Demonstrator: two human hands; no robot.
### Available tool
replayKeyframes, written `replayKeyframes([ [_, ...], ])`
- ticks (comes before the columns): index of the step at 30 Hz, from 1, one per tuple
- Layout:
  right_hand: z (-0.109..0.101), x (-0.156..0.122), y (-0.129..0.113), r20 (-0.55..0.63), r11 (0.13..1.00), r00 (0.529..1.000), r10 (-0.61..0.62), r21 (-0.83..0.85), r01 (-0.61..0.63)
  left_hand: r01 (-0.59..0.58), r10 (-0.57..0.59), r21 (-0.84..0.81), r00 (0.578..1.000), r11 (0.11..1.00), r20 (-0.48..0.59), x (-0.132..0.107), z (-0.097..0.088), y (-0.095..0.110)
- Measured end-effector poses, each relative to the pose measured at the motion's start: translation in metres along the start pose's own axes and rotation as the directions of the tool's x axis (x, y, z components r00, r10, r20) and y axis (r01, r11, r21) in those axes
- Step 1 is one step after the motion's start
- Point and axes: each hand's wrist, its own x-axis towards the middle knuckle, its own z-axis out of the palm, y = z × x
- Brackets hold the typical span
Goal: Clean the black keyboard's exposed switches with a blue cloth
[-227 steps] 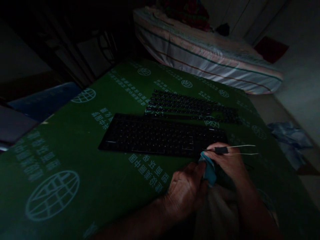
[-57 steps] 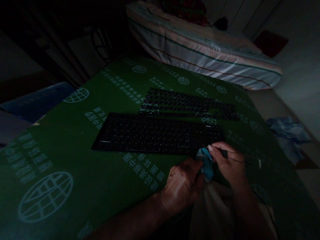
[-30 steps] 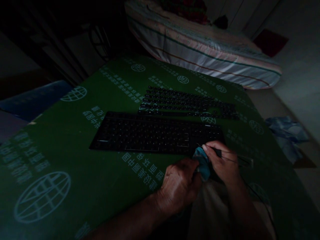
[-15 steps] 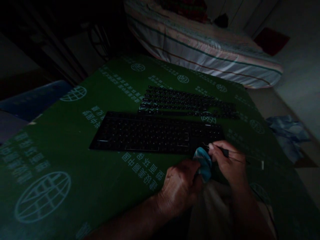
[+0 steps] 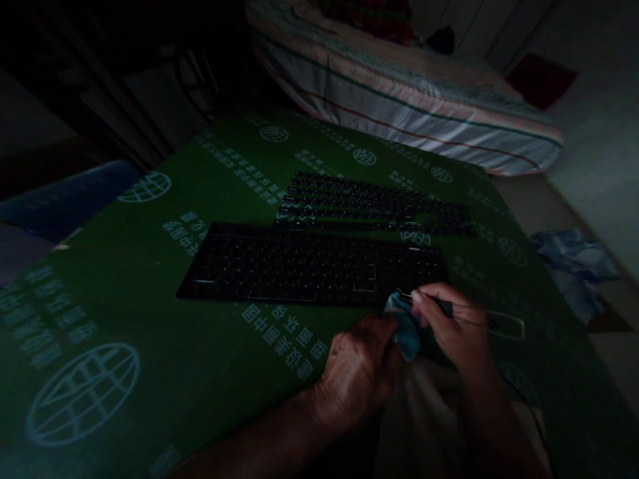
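Dim light. Far left: blue panel (image 5: 70,199) beyond the table edge. Green printed table cover (image 5: 150,286) carries a black keyboard (image 5: 309,273) at centre, with rows of dark keycaps (image 5: 374,206) laid out just behind it. Near edge, just in front of the keyboard's right end: left hand (image 5: 359,372), fingers clenched around a blue cloth (image 5: 405,329). Right hand (image 5: 452,326) beside it, thumb and fingers pinching the dark grip of a wire tool (image 5: 444,307). The tool's tip meets the cloth and its loop points right. Striped mattress (image 5: 399,100) behind the table. Crumpled blue fabric (image 5: 574,259) on the floor, far right.
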Motion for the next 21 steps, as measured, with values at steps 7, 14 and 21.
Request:
replayKeyframes([
  [7, -0.0015, 0.001, 0.0039, -0.021, 1.0, 0.999, -0.029, -0.005, 0.029, 0.003, -0.003, 0.008, 1.0, 1.0, -0.025, 0.0004, 0.001, -0.0011],
  [14, -0.009, 0.0019, 0.0033, -0.096, 0.997, 0.994, 0.045, 0.061, -0.04, 0.048, -0.057, -0.166, 0.997, 0.985, -0.048, 0.0017, -0.0009, -0.0006],
  [21, -0.0034, -0.0018, 0.0046, -0.005, 0.973, 0.998, 0.059, 0.225, -0.057, 0.24, -0.242, -0.238, 0.97, 0.941, 0.023, 0.0065, -0.0054, 0.0058],
])
